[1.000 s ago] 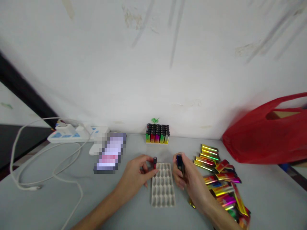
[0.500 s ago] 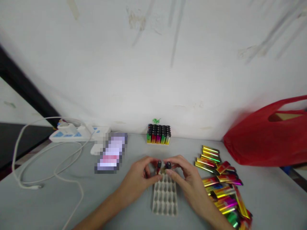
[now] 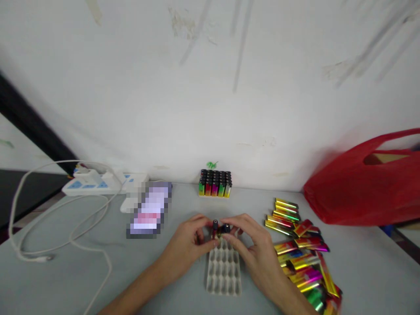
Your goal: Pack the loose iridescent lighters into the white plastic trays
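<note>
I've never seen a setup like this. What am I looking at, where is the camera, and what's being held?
There's no machine here: these are a person's bare hands, seen by one head-worn camera looking forward and down. The left hand holds a black-topped lighter and the right hand holds another lighter, both over the far end of a pale slotted tray. Whether either is seated in a slot, I can't tell.

On the grey table, a block of upright lighters stands near the wall. Shiny loose lighters and a red bag lie to the right; a pixelated phone, power strip and white cable to the left.
</note>
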A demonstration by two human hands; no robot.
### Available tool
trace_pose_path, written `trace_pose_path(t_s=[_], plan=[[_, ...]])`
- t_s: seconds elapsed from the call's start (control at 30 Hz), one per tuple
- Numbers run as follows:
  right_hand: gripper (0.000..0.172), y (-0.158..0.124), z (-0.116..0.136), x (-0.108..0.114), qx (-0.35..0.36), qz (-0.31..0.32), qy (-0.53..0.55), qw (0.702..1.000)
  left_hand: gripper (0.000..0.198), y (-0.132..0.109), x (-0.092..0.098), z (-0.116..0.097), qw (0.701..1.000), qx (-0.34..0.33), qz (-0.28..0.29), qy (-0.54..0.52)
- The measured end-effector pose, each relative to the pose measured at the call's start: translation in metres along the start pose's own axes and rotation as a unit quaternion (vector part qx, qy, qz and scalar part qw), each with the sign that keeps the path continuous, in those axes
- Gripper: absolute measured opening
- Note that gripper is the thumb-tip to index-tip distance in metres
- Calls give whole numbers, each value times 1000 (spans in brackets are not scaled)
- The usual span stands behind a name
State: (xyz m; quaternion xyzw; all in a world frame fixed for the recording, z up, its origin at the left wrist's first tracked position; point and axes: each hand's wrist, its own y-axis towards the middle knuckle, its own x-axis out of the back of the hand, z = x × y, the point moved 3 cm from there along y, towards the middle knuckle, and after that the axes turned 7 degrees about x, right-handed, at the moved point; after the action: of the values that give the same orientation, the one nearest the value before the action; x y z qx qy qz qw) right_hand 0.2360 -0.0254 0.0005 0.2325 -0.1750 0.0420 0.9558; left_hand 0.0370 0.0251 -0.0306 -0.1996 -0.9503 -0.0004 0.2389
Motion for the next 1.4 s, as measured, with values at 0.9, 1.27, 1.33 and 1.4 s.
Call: trace_pose_path(t_s=[0.9, 1.27, 1.33, 1.4], plan=[[37, 0, -9, 18, -39, -5, -178, 983, 19, -2, 1, -3, 1000, 11, 9, 12], [15, 0, -40, 73, -128, 45, -643, 754, 33, 1, 7, -3, 999, -8, -34, 33], [17, -1, -43, 75, -125, 59, -647, 749, 35, 2, 8, -2, 999, -9, -37, 38], [17, -3, -44, 74, -123, 71, -634, 760, 35, 2, 9, -2, 998, -12, -38, 46]])
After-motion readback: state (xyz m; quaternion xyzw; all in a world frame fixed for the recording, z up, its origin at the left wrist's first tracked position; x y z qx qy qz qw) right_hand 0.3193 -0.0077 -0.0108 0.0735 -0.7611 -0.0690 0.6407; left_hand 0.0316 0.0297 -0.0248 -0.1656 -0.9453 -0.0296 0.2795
